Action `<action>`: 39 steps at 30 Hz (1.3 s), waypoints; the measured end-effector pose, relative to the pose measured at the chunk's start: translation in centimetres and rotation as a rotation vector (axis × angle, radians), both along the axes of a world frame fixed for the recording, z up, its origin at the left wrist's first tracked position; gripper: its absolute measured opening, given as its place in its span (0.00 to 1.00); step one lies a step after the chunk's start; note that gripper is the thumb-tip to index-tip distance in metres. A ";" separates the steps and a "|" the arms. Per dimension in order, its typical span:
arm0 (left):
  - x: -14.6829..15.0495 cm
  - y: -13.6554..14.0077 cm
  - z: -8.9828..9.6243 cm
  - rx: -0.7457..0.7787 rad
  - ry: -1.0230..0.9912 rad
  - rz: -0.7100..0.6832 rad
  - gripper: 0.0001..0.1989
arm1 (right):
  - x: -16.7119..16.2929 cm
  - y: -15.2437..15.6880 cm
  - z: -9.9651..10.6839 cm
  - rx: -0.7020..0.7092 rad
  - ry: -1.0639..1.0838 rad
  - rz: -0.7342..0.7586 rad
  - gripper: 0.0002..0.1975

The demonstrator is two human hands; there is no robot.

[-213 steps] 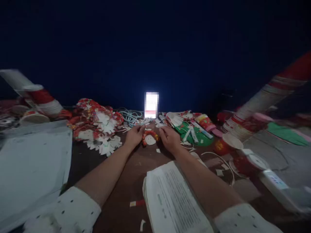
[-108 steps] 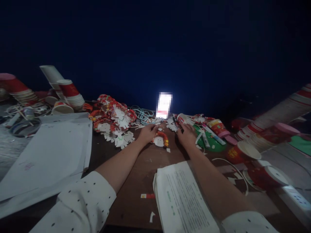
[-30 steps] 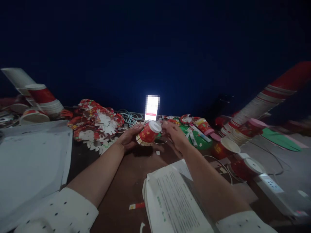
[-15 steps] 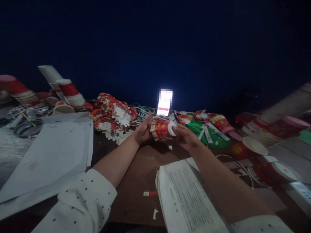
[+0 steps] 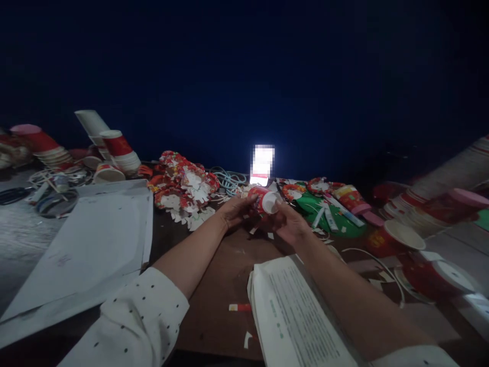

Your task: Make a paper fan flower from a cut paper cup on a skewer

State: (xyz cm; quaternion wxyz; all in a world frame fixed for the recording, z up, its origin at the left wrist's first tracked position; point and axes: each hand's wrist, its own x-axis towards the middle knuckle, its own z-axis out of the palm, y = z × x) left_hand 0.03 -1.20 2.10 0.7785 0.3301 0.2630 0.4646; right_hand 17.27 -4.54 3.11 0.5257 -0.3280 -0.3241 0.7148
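A red paper cup point(image 5: 260, 195) with a gold pattern is held between both hands above the middle of the table. Its white round end point(image 5: 271, 203) faces right and towards me. My left hand point(image 5: 237, 210) is closed around the cup's left side, fingers partly behind it. At the white end, my right hand point(image 5: 289, 221) grips the cup with thumb and fingers. A phone point(image 5: 260, 168) with a glowing screen stands just behind the cup. Left of my hands lies a heap of cut red and white paper pieces point(image 5: 187, 183).
Stacked paper cups point(image 5: 121, 153) lean at the back left, above a large white sheet point(image 5: 99, 234). A printed paper packet point(image 5: 301, 311) lies between my forearms. On the right are a green sheet point(image 5: 346, 228), glue-like tubes point(image 5: 330, 219), a tipped cup point(image 5: 389, 239) and more stacks.
The cup has turned, so its white end faces me more and its fringed left edge is now hidden. The whole view has shifted slightly; both hands still hold the cup.
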 end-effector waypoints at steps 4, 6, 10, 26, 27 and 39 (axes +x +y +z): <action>-0.1 -0.4 0.1 0.026 -0.010 -0.066 0.14 | -0.3 -0.2 -0.6 -0.052 0.008 0.016 0.18; -0.1 -0.4 0.1 0.018 0.008 -0.057 0.14 | -0.5 -0.2 -0.8 -0.050 0.004 0.000 0.20; -0.1 0.0 0.0 0.023 0.064 0.009 0.14 | -0.5 0.2 -1.2 -0.044 -0.043 -0.085 0.19; -0.4 1.2 -0.7 0.024 0.348 0.183 0.19 | -0.7 1.1 -1.9 0.009 -0.108 -0.240 0.15; -0.4 1.1 -0.6 0.019 0.363 0.191 0.18 | -0.7 1.1 -1.8 0.027 -0.119 -0.252 0.15; -0.1 1.6 -0.5 0.083 0.447 0.314 0.15 | -1.2 0.8 -0.6 -0.044 -0.042 -0.360 0.11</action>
